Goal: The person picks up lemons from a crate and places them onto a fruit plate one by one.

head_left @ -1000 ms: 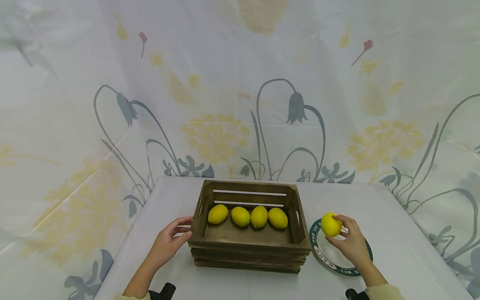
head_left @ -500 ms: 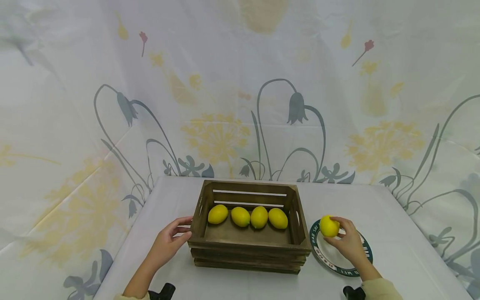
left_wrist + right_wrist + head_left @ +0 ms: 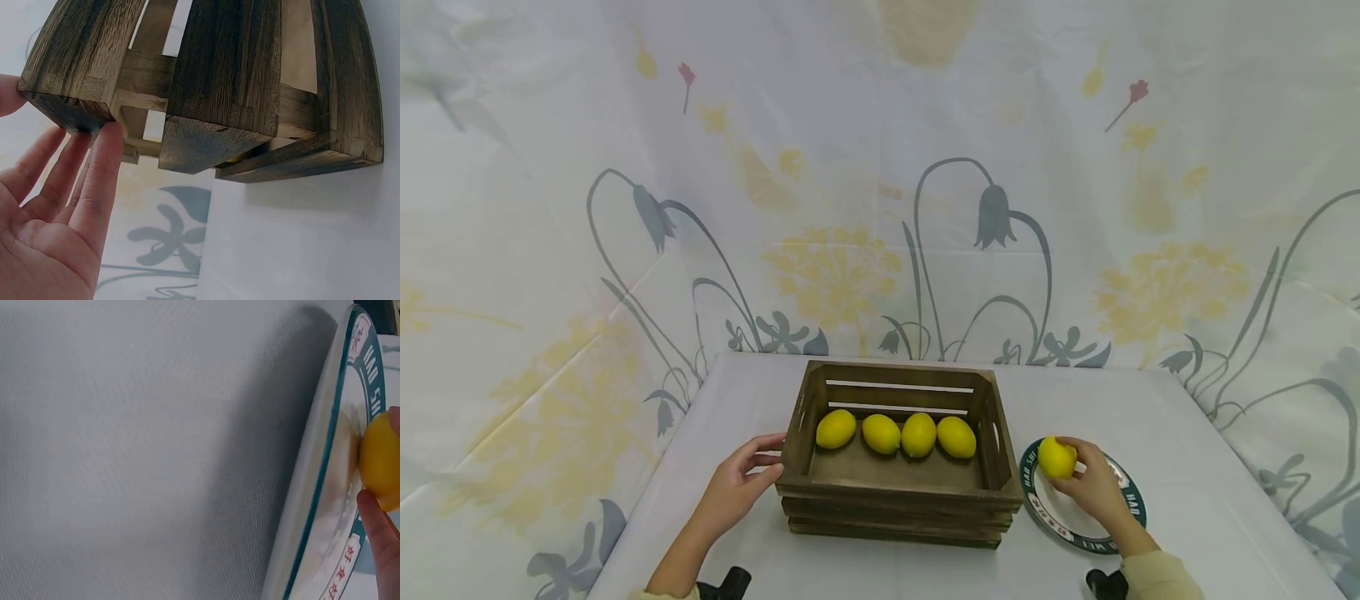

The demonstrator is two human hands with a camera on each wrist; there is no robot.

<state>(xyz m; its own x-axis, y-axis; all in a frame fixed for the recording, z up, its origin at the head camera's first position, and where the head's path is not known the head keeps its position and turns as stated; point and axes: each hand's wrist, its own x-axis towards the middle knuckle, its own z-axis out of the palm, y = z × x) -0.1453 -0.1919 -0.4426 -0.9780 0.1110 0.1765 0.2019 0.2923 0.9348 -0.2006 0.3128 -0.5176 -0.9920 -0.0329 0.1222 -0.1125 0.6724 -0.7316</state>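
My right hand [image 3: 1093, 483] pinches a yellow lemon [image 3: 1057, 458] between thumb and fingertips. In the right wrist view the lemon [image 3: 381, 459] is at the right edge, close over the inside of a round white plate [image 3: 325, 506] with a dark green lettered rim. On the other side, my left hand [image 3: 741, 483] rests its nearly straight fingers and thumb against the left end of a brown slatted wooden crate [image 3: 895, 517]. Up close, its fingertips touch the corner of the crate's top slat [image 3: 81, 69]. Several lemons [image 3: 882, 433] lie in a row inside the crate.
A white cloth [image 3: 857, 575] covers the table beneath crate and plate. Behind it and at both sides hangs a pale curtain [image 3: 850, 183] printed with grey and yellow flowers. The plate's left rim lies close to the crate's right end.
My right hand has lowered the lemon toward the plate and moved slightly left. The left hand, the crate and the lemons in it have stayed in place.
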